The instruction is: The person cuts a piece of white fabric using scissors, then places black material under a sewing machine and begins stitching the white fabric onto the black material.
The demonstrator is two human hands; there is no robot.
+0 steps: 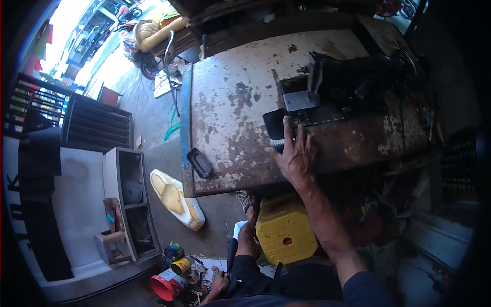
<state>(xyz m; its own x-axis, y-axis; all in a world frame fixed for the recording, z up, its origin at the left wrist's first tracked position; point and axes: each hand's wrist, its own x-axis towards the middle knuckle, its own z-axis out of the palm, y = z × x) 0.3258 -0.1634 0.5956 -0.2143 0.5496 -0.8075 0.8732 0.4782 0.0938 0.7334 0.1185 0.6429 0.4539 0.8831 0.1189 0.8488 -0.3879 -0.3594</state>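
My right hand (296, 156) lies on the near edge of the worn worktable, fingers stretched and spread. Its fingertips reach a dark rectangular plate (273, 124) beside the sewing machine. Something dark shows between thumb and forefinger, too small to name. The black sewing machine (353, 69) stands on the table's right side, with a shiny metal plate (300, 101) under its head. Low beside my thigh, my left hand (220, 282) has its fingers curled, next to paint cans and small clutter; what it holds, if anything, cannot be made out.
A black oblong tray (199, 163) sits at the worktable's (230, 128) left corner. Below stand a yellow plastic stool (286, 230) and a foam seat pad (176, 199). A red bucket (168, 285) and a yellow can (181, 265) stand lower left, near an open shelf cabinet (120, 179).
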